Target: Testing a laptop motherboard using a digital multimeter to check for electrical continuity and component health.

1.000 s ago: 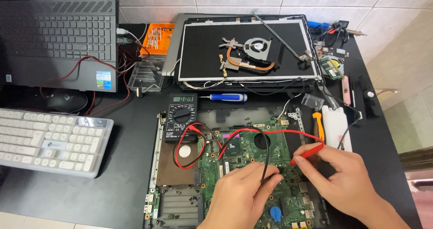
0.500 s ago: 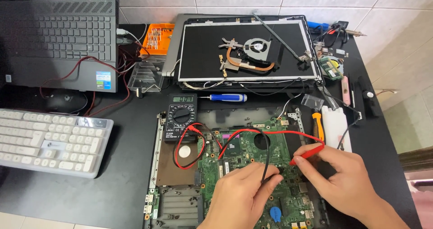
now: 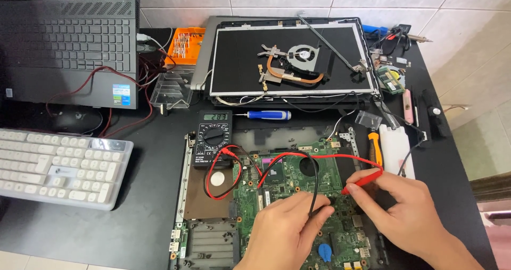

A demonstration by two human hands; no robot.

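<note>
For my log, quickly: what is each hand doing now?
Left hand: closed on the black probe.
Right hand: closed on the red probe.

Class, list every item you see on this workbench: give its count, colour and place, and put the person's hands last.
motherboard: 1, green, front centre
multimeter: 1, black, left of board
red probe: 1, in right hand
black probe: 1, in left hand
screwdriver: 1, blue, above board
screen panel: 1, black, rear centre
cooling fan: 1, on panel
laptop: 1, dark, rear left
keyboard: 1, white, left
parts box: 1, orange, rear
table: 1, black
left hand: 1, on board
right hand: 1, front right
</note>
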